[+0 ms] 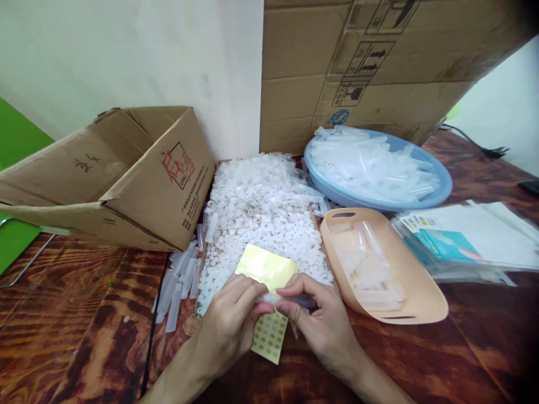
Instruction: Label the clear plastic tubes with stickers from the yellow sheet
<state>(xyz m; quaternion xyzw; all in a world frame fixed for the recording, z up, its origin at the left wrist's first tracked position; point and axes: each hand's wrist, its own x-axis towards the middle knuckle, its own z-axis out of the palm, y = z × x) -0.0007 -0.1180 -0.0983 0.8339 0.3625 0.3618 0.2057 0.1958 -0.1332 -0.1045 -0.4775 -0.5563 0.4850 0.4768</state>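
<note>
Both hands meet at the front centre over a yellow sticker sheet (269, 336) with rows of small dark round stickers. A translucent plastic tube (302, 301) lies level between them. My left hand (229, 314) pinches its ribbed, whitish left end between thumb and fingers. My right hand (322, 317) is closed round the tube's right part, thumb and forefinger near the middle. The sheet's upper half rests over a heap of small white plastic pieces (261, 224). Fingers partly hide the tube.
An open cardboard box (160, 179) stands left, with loose tubes (181, 280) beside it. A blue basin (444, 182) of tubes sits back right, before a large carton (303, 73). Nearer are a peach tray (421, 297) holding tubes and some plastic packets (455, 244). A black cable (152, 336) runs front left.
</note>
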